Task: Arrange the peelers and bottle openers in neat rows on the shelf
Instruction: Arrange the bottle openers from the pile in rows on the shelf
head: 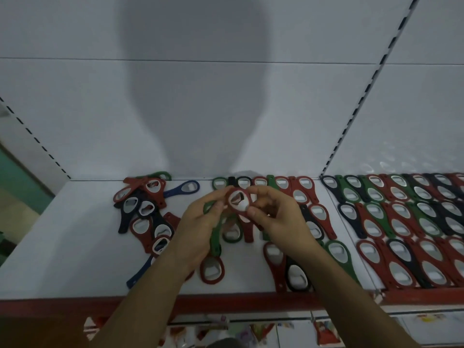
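Head view: both hands are raised close together over the white shelf [75, 247], jointly clamped on one red bottle opener [232, 194]; left hand [200, 222] pinches the ring's left rim; right hand [278, 217] pinches the right rim, thumb below; the opener sits above mid-shelf, ring end toward the camera; loose pile [145, 209] of red, black and green openers lies jumbled at back left, a blue opener [185, 188] just beside it; ordered rows [401, 222] of overlapping openers fill the shelf at right; further openers lie scattered beneath the hands; red front edge [62, 305] borders the shelf.
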A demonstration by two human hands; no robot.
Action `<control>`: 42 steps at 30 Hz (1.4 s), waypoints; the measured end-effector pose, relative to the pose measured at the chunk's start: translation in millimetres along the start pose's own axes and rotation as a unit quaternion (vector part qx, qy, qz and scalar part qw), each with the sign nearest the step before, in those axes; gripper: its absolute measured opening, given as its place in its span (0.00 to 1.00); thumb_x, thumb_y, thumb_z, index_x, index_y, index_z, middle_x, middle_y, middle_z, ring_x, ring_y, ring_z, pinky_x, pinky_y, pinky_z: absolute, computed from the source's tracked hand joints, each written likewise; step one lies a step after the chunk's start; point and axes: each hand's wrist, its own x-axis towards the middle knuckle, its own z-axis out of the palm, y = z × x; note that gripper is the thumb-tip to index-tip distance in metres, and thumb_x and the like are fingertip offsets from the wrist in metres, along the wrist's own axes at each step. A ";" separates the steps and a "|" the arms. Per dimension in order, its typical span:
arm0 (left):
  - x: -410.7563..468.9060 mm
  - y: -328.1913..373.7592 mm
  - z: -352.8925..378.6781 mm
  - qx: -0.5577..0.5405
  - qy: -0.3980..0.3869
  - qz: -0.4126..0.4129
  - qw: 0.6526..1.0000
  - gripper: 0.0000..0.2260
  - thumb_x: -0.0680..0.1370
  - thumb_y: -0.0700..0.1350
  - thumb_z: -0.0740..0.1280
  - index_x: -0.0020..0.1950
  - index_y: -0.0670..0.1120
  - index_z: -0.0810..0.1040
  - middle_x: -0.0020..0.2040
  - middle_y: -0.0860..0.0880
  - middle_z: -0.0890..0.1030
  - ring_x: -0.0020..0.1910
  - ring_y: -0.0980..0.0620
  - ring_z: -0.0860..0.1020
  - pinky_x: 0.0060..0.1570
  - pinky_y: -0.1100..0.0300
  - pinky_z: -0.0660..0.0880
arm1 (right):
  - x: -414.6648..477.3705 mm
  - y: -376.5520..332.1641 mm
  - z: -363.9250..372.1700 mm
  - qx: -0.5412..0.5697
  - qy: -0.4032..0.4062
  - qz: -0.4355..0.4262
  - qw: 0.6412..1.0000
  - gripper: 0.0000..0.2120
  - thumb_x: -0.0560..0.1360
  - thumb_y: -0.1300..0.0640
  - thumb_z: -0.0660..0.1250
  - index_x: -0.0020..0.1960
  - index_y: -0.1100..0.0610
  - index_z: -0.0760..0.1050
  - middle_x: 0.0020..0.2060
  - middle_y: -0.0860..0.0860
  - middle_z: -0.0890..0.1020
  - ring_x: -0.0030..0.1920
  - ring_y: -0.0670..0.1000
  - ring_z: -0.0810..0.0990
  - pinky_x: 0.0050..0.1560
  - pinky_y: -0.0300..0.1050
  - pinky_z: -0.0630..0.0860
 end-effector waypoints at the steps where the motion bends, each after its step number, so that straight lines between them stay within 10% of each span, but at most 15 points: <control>1: -5.1 1.3 -6.0 0.098 0.017 0.031 0.995 0.18 0.85 0.40 0.59 0.62 0.60 0.83 0.60 0.56 0.84 0.58 0.56 0.83 0.52 0.60 0.81 | -4.0 -1.1 -1.0 0.002 0.002 0.011 1.000 0.13 0.78 0.62 0.72 0.60 0.51 0.79 0.38 0.52 0.85 0.41 0.51 0.85 0.46 0.51 0.83; 5: -19.6 6.6 -26.4 0.471 -0.068 0.126 0.871 0.06 0.82 0.55 0.65 0.56 0.61 0.81 0.50 0.64 0.78 0.45 0.64 0.78 0.43 0.69 0.74 | -22.4 0.1 -11.2 0.004 0.035 0.059 0.998 0.08 0.76 0.64 0.72 0.46 0.52 0.77 0.39 0.50 0.84 0.42 0.53 0.84 0.45 0.53 0.82; 9: -29.5 -1.7 -31.6 0.617 -0.159 0.067 0.768 0.14 0.78 0.59 0.70 0.63 0.60 0.80 0.54 0.64 0.72 0.53 0.60 0.73 0.55 0.60 0.75 | -38.0 3.9 -14.8 -0.091 -0.007 0.090 0.992 0.17 0.73 0.60 0.75 0.57 0.46 0.75 0.39 0.48 0.84 0.39 0.48 0.84 0.42 0.47 0.82; 15: -36.8 1.3 -34.8 0.626 -0.160 0.047 0.762 0.13 0.80 0.52 0.64 0.64 0.57 0.80 0.54 0.60 0.71 0.51 0.59 0.74 0.52 0.57 0.76 | -53.8 1.0 -4.1 -0.276 -0.046 0.039 0.959 0.13 0.73 0.51 0.75 0.56 0.45 0.80 0.40 0.44 0.83 0.39 0.40 0.81 0.40 0.35 0.78; 20: -35.3 9.5 -23.7 0.349 -0.095 0.036 0.932 0.21 0.76 0.44 0.55 0.61 0.56 0.82 0.46 0.62 0.76 0.44 0.65 0.75 0.43 0.66 0.69 | -60.4 -0.1 1.7 -0.346 -0.025 0.048 0.937 0.11 0.74 0.46 0.72 0.55 0.48 0.81 0.40 0.45 0.82 0.40 0.43 0.80 0.43 0.44 0.80; 26: -36.2 7.0 -20.0 0.197 0.015 0.070 0.978 0.18 0.80 0.34 0.67 0.51 0.58 0.87 0.50 0.57 0.87 0.53 0.55 0.84 0.55 0.55 0.81 | -67.0 6.6 4.5 -0.417 -0.018 0.070 0.906 0.21 0.72 0.43 0.75 0.61 0.50 0.78 0.51 0.47 0.79 0.51 0.48 0.77 0.52 0.48 0.78; 31: -41.5 1.4 -19.0 0.268 0.052 0.158 0.949 0.10 0.77 0.38 0.75 0.53 0.52 0.87 0.47 0.58 0.85 0.48 0.56 0.83 0.48 0.60 0.82 | -70.6 9.3 3.6 -0.383 -0.024 0.036 0.923 0.13 0.73 0.47 0.75 0.56 0.47 0.82 0.47 0.45 0.80 0.47 0.46 0.78 0.50 0.47 0.78; 37: -60.8 -11.5 -13.9 0.475 -0.017 0.316 0.821 0.08 0.75 0.42 0.75 0.53 0.49 0.88 0.43 0.55 0.78 0.40 0.59 0.76 0.40 0.64 0.76 | -70.0 14.1 1.9 -0.369 -0.028 0.037 0.928 0.09 0.73 0.46 0.75 0.51 0.47 0.84 0.43 0.44 0.84 0.45 0.45 0.79 0.48 0.46 0.80; 42: -66.7 -26.1 -10.4 0.541 -0.135 0.240 0.795 0.07 0.76 0.46 0.76 0.53 0.50 0.87 0.50 0.56 0.79 0.49 0.58 0.75 0.49 0.58 0.77 | -66.5 13.5 -0.5 -0.369 -0.055 0.025 0.927 0.10 0.74 0.46 0.75 0.53 0.49 0.84 0.42 0.44 0.83 0.43 0.44 0.78 0.48 0.42 0.78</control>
